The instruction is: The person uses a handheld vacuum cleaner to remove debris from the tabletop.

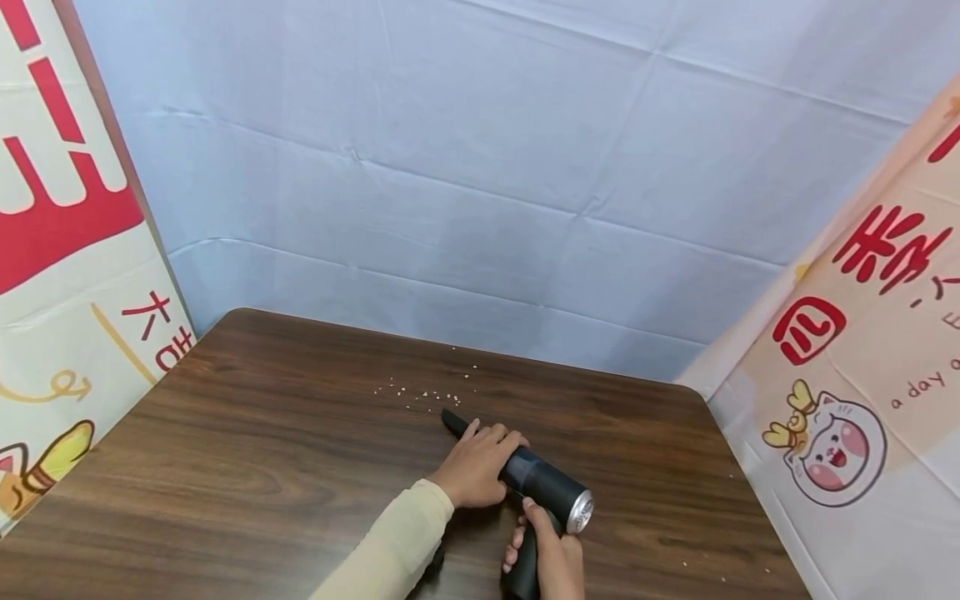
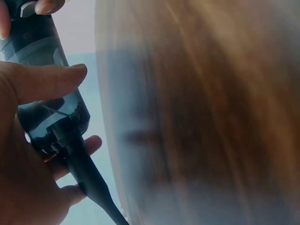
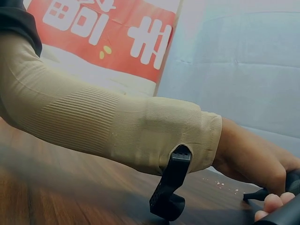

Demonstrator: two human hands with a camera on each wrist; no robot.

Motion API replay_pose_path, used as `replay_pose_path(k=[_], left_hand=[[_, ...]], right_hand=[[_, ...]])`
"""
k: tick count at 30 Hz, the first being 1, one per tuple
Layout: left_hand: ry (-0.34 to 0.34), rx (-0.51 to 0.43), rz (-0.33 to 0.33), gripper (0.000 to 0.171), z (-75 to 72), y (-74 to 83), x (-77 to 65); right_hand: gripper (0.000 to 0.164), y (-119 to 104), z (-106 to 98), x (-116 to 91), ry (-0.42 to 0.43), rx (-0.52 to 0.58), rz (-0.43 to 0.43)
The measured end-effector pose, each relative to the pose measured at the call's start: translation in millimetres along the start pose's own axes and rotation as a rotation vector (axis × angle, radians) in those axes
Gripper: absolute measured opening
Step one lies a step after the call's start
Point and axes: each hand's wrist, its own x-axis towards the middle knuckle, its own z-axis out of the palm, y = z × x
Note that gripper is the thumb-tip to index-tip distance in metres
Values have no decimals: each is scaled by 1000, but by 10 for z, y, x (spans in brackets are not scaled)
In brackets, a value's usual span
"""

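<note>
A black handheld vacuum cleaner (image 1: 553, 485) with a silver rear end is held over the brown table, its narrow nozzle (image 1: 452, 422) pointing toward scattered pale crumbs (image 1: 431, 395). My left hand (image 1: 480, 467) grips the front of its body; in the left wrist view the thumb (image 2: 51, 82) lies across the clear dust cup (image 2: 40, 112). The handle is wrapped by my right hand (image 1: 553, 554). In the right wrist view, the nozzle (image 3: 255, 195) sits low near the crumbs (image 3: 220, 183); whether it touches the tabletop I cannot tell.
The dark wood table (image 1: 247, 450) ends at a pale blue cloth (image 1: 450, 167) behind it. Printed banners hang at the left (image 1: 75, 208) and right (image 1: 847, 367). A few more specks (image 1: 723, 578) lie near the table's right edge.
</note>
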Motion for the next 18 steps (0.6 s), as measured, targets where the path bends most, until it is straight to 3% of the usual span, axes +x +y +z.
replay_pose_path(k=[6,18], left_hand=[[8,10,-16,59,8,-83,3],[35,7,-36,61,-56,-173,-48]], right_hand=[[44,-12,94,13,20,2,3],[44,-1,202,95,-34,25,17]])
